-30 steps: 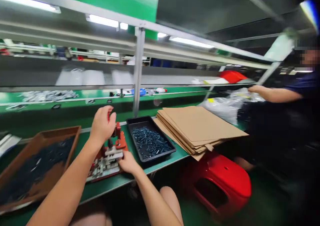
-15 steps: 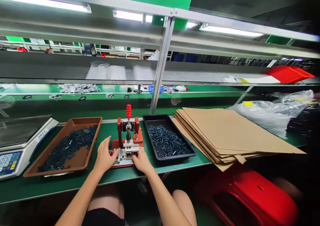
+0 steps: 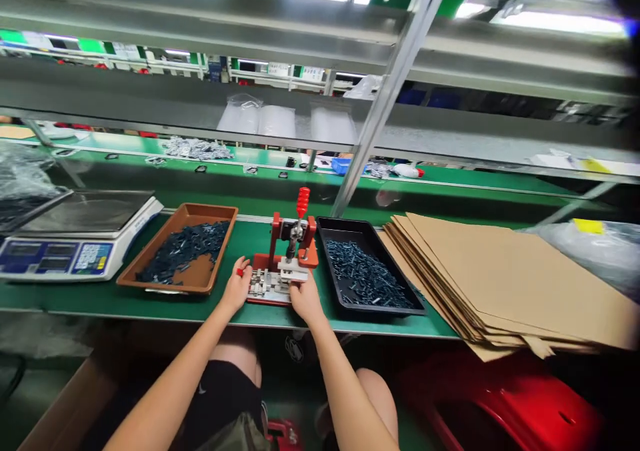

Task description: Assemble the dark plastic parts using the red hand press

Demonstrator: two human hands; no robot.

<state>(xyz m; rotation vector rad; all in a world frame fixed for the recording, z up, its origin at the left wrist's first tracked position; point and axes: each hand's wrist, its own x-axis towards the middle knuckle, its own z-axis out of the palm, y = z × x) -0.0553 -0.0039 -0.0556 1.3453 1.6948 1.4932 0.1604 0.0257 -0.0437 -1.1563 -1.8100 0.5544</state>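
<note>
A red hand press with a red-knobbed lever stands on the green workbench. Its steel jig lies at the front of the red base. My right hand rests on the jig's front edge, with the fingers curled over it. My left hand sits at the jig's left side, and a small red item shows at its fingertips. A brown tray of dark small parts lies left of the press. To its right, a black tray holds dark screws.
A digital scale stands at the far left. A stack of cardboard sheets lies to the right, above a red stool. A plastic bag sits behind the stack. A steel upright rises behind the black tray.
The view has swung further left and tilted, bringing the whole scale into sight. Both hands stay at the press jig, with the left hand slightly further from the right.
</note>
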